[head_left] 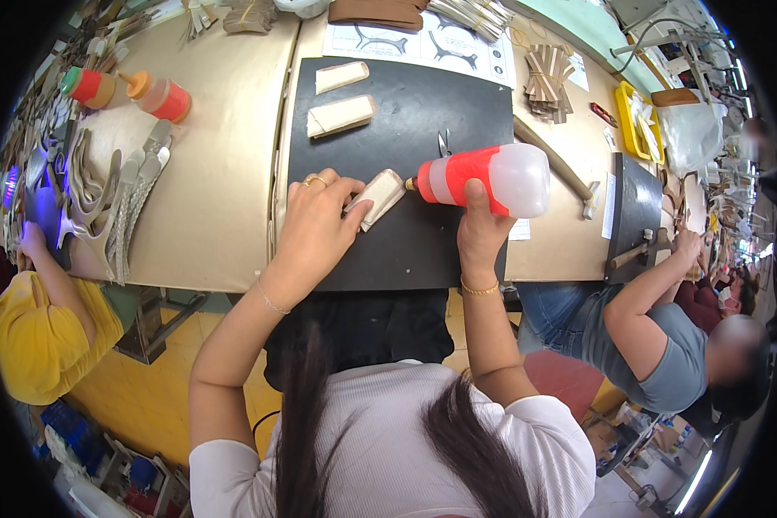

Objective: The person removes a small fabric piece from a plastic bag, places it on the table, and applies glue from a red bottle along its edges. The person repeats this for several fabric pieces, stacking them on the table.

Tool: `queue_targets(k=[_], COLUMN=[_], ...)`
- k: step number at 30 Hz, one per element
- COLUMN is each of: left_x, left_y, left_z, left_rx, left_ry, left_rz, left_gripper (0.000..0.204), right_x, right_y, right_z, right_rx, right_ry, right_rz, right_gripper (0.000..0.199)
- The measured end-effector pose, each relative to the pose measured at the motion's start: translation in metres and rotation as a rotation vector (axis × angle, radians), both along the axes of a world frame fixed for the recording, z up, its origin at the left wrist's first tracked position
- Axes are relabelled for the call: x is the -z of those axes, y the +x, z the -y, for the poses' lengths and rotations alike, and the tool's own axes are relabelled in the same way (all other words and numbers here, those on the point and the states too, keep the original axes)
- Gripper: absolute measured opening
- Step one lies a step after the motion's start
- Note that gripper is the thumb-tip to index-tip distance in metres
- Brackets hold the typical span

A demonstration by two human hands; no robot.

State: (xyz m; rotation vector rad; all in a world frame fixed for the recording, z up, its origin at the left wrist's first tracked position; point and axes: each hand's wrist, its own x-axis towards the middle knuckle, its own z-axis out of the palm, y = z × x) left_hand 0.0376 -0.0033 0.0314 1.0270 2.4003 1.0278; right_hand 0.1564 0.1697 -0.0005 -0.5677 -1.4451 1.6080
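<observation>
Left hand (315, 226) presses a small cream piece (380, 197) flat on the black mat (406, 129), near the mat's front edge, fingers closed on the piece's near end. Right hand (482, 226) is clenched round a squeeze bottle (488, 179) w/ orange band, held sideways, nozzle touching the piece's far end. Looks like glue is going on now; can't tell how much of the piece is coated. Two more cream pieces (342, 97) lie toward the mat's back left corner, apart from both hands, prob. waiting or already done; can't tell which. Small scissors (444, 142) lie mid-mat just behind the bottle. Two other orange bottles (129, 91) sit at the worktop's (224, 155) back left. Other ppl work at both sides.
</observation>
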Motion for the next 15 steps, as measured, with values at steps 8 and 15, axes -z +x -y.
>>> queue_targets(k=[8, 15], left_x=[0.002, 0.004], left_y=[-0.002, -0.002], left_z=[0.000, 0.001], left_rx=[0.008, 0.016], left_ry=[-0.004, 0.011], left_rz=[-0.015, -0.019], left_gripper=[0.017, 0.017], right_x=[0.003, -0.001], right_y=[0.000, 0.000], right_z=[-0.003, 0.011], right_rx=[-0.066, -0.065], right_ry=[0.094, 0.010], right_rz=[0.075, 0.050], right_gripper=[0.047, 0.049])
